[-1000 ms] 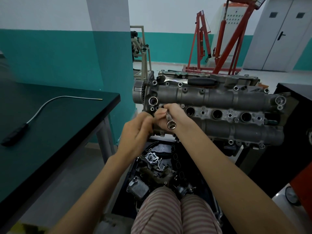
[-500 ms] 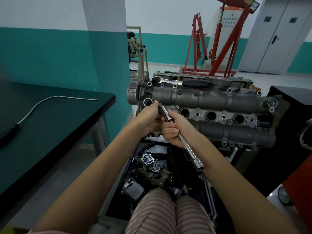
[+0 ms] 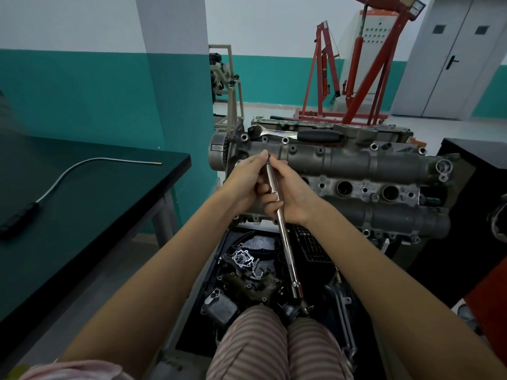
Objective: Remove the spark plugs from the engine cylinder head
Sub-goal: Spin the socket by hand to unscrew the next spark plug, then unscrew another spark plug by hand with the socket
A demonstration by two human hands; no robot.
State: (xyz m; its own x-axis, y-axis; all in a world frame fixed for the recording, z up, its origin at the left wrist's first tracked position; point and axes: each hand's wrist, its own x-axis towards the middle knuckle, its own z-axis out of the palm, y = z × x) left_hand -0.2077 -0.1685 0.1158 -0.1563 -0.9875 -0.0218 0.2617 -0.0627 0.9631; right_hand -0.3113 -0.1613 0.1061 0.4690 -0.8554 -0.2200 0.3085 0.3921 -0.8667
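Both hands clamped on long socket bar [image 3: 277, 204]: left hand [image 3: 244, 185] pinching upper tip, right hand [image 3: 290, 198] wrapping mid-shaft. Bar lifted clear at cylinder head's [image 3: 356, 165] nine o'clock end, likely extracting plug. Spark plug itself unseen.

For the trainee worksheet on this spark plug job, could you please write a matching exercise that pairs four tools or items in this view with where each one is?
Things:
1. ratchet wrench
2. long socket extension bar
3. flexible pick-up tool
4. red engine hoist

Places:
A. standing on the floor behind the engine
B. lying on the dark table
C. lying on top of the cylinder head
D. gripped by the left hand and right hand

Pairs: 1-C, 2-D, 3-B, 4-A
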